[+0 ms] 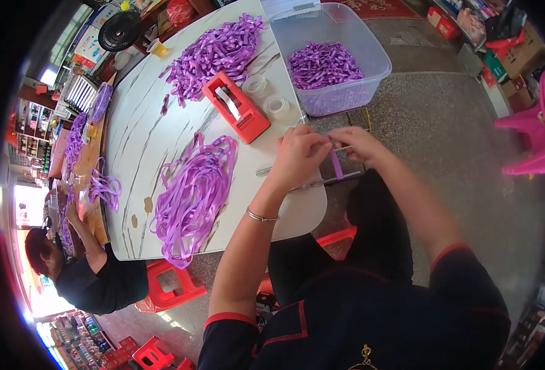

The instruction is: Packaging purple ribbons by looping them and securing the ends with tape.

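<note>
A strip of purple ribbon loops around a pair of thin metal rods that jut past the table's right edge. Above it, my left hand is closed, thumb and fingers pinched at the ribbon's upper end. Close beside it, my right hand pinches the same spot from the right. The fingertips hide the ribbon's end. Left of my hands, a red tape dispenser holds a roll of clear tape. A loose bundle of long purple ribbon loops lies nearer on the tabletop.
A heap of folded purple ribbon pieces covers the far part of the white table. Two clear tape rolls sit by a translucent bin of ribbon pieces. Another person works at left; pink stools stand right.
</note>
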`<action>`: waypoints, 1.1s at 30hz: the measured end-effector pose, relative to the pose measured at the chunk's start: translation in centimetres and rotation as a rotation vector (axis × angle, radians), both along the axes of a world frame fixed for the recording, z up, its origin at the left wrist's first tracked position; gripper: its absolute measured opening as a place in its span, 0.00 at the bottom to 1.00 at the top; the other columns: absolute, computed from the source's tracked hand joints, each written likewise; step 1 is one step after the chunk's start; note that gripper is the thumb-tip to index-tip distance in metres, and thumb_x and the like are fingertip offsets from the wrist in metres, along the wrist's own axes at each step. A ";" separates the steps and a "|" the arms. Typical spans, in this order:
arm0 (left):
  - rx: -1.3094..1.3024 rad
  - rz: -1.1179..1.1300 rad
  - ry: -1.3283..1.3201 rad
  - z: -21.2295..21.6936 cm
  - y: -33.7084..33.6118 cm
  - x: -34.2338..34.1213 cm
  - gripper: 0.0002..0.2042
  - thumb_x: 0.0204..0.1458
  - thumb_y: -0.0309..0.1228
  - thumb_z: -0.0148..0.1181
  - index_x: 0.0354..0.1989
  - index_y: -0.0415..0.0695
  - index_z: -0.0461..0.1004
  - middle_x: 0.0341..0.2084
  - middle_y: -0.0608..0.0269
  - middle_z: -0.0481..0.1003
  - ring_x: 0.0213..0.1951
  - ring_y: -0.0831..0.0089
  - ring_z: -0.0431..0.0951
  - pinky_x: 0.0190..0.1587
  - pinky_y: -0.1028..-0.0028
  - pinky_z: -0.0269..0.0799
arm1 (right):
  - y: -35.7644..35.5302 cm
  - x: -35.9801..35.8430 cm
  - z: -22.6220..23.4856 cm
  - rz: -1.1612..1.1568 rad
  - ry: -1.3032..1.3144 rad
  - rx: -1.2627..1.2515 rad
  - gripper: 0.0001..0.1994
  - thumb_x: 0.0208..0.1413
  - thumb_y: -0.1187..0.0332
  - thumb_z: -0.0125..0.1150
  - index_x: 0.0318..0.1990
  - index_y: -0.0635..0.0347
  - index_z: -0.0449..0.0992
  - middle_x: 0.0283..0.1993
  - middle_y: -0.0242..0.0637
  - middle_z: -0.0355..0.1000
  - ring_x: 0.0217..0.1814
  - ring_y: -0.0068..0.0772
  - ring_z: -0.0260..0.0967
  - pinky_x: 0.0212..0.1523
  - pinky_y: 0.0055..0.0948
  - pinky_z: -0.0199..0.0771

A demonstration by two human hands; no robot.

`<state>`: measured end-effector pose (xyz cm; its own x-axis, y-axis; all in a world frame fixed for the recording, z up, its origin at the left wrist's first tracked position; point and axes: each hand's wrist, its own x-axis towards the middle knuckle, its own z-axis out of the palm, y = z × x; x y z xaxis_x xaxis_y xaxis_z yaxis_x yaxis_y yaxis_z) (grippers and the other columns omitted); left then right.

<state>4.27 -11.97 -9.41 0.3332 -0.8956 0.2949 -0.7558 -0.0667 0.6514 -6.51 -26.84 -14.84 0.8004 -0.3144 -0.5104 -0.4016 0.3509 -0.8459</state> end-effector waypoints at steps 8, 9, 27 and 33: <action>0.131 -0.018 -0.081 1.1 0.1 -0.1 0.10 0.38 0.37 0.64 0.25 0.44 0.78 0.21 0.62 0.67 0.27 0.66 0.67 0.31 0.70 0.62 | 7.3 -6.6 -0.6 -0.141 -0.233 0.065 0.07 0.53 0.65 0.54 0.32 0.57 0.72 0.27 0.25 0.69 0.26 0.12 0.61 0.25 0.12 0.58; 0.136 -0.027 -0.113 1.0 0.0 -0.1 0.11 0.38 0.38 0.65 0.24 0.45 0.78 0.22 0.62 0.67 0.28 0.66 0.67 0.31 0.70 0.62 | 7.9 -6.7 -0.5 -0.236 -0.312 0.084 0.06 0.53 0.66 0.55 0.33 0.57 0.72 0.28 0.26 0.70 0.27 0.13 0.63 0.26 0.12 0.59; -0.134 0.143 -0.399 1.5 1.5 -2.7 0.13 0.40 0.38 0.63 0.32 0.45 0.75 0.23 0.63 0.67 0.31 0.69 0.68 0.34 0.70 0.62 | 8.8 -7.3 1.3 -0.277 -0.175 0.107 0.07 0.51 0.66 0.58 0.35 0.58 0.72 0.29 0.27 0.71 0.27 0.14 0.66 0.25 0.11 0.61; 0.212 0.096 1.058 2.5 6.6 -7.9 0.14 0.56 0.38 0.47 0.45 0.42 0.67 0.17 0.67 0.62 0.19 0.82 0.59 0.21 0.83 0.53 | 8.6 -7.7 1.5 -0.232 -0.207 0.088 0.08 0.51 0.63 0.58 0.34 0.56 0.73 0.26 0.24 0.69 0.27 0.12 0.63 0.25 0.11 0.58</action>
